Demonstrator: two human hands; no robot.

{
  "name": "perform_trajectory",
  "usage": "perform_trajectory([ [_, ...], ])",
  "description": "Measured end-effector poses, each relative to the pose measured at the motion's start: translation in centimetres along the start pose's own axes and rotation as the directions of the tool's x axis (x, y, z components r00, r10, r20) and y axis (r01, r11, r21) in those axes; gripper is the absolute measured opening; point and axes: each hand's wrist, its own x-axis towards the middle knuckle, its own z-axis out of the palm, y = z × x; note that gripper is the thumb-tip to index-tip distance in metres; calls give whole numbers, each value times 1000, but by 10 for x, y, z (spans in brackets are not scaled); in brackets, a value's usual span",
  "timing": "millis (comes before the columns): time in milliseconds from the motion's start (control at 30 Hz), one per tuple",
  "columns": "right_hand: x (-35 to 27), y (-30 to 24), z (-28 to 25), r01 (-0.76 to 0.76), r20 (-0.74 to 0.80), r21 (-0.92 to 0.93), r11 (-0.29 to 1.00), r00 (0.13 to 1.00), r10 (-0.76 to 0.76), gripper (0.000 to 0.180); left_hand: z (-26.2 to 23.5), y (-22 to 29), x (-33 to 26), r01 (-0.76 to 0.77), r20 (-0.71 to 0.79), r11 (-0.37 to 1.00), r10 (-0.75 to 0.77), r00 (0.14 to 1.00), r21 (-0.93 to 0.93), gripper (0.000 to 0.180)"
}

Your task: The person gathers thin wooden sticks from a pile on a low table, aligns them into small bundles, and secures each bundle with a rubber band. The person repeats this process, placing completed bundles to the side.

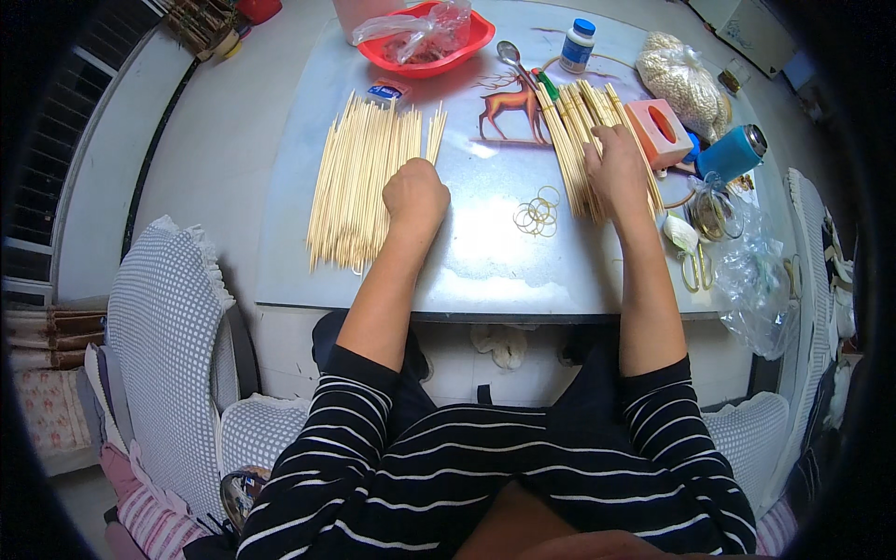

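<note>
A wide pile of loose, pale bamboo skewers [350,177] lies on the left part of the table. At its right edge is my left hand [417,198], closed, with the back of it up. A few skewers [436,131] stick out beyond its knuckles, and its fingertips are hidden. Over on the right, my right hand [618,173] curls its fingers around skewers among the banded bundles [571,140]. How many it holds I cannot tell. Several thin rubber bands [537,215] lie loosely between the two hands.
Behind are a red basin [476,37] with a plastic bag, a spoon [509,53] and a white bottle [578,45]. To the right stand a pink tissue box [658,140], a blue flask [733,154], scissors [695,266] and crumpled clear plastic [754,289]. A padded chair [168,345] is at left.
</note>
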Motion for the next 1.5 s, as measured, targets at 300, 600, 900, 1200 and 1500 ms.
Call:
perform_trajectory([
  [300, -11, -23, 12, 94, 53, 153, 984, 993, -103, 23, 5, -4, 5, 16, 8, 1000, -16, 1000, 16, 28],
  [600, -18, -45, 10, 81, 108, 434, 897, 984, -141, 20, -20, -8, 6, -72, -29, 970, 67, 997, -234, 32],
  [900, -23, -65, 21, -446, 514, 851, 279, 817, -262, 29, -12, 25, -31, 437, 366, 56, 647, 669, -898, 27],
  [1200, -21, -59, 14, -537, 543, 839, 86, 821, -173, 24, -7, 31, -35, 536, 378, -43, 662, 647, -843, 22],
  [1500, -21, -57, 14, -544, 557, 829, 131, 825, -97, 21, -4, 30, -33, 464, 348, -14, 642, 683, -886, 21],
])
